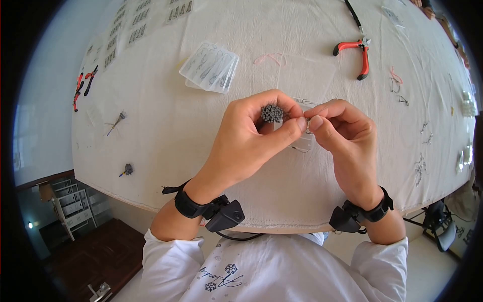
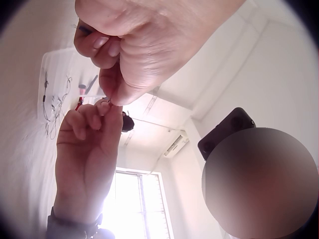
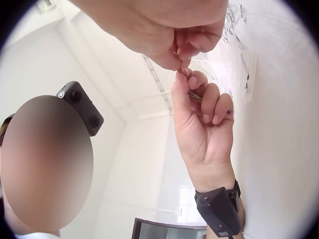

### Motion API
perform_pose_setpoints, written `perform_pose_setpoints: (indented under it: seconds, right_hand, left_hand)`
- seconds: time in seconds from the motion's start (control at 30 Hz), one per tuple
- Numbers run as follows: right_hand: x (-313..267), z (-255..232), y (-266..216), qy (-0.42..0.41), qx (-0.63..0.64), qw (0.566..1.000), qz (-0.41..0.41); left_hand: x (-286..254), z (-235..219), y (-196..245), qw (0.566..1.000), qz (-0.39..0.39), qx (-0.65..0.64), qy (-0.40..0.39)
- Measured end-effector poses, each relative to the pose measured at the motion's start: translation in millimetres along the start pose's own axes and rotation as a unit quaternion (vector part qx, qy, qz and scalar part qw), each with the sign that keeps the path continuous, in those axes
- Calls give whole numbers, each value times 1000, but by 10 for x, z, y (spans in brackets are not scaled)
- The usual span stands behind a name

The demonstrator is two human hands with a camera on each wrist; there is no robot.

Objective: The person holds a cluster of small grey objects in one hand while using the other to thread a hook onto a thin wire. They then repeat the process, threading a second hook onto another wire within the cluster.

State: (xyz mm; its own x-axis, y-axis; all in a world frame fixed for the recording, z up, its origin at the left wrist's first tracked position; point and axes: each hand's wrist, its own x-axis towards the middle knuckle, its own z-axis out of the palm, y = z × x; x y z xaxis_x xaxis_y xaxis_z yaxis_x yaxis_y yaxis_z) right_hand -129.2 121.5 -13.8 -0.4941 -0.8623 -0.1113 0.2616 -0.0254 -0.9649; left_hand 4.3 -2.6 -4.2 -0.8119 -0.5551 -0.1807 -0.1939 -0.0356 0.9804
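Note:
Above the middle of the white table, my left hand grips a bundle of thin grey rods, their ends pointing up at the head camera. My right hand pinches a small metal piece between thumb and forefinger, right against the left thumb tip. The wrist views show both hands from below, fingertips meeting; the pinched piece is barely visible there.
Clear packets of wire hooks lie behind the hands. Orange-handled pliers sit at back right, another pair at far left. Small wire pieces scatter along the right side. Two small grey tufts lie at left.

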Motion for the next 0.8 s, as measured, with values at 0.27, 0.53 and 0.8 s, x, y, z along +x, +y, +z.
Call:
perform_pose_setpoints:
  seconds: [0.27, 0.53, 0.8]
  right_hand:
    - [-13, 41, -6, 9, -2, 1000, -8]
    - [-16, 23, 0, 14, 10, 1000, 11]
    - [-22, 79, -26, 18, 18, 1000, 5]
  left_hand:
    - [-4, 8, -25, 1000, 10, 10, 4]
    - [-3, 22, -8, 1000, 8, 13, 2]
    - [-1, 18, -13, 1000, 6, 11, 7]
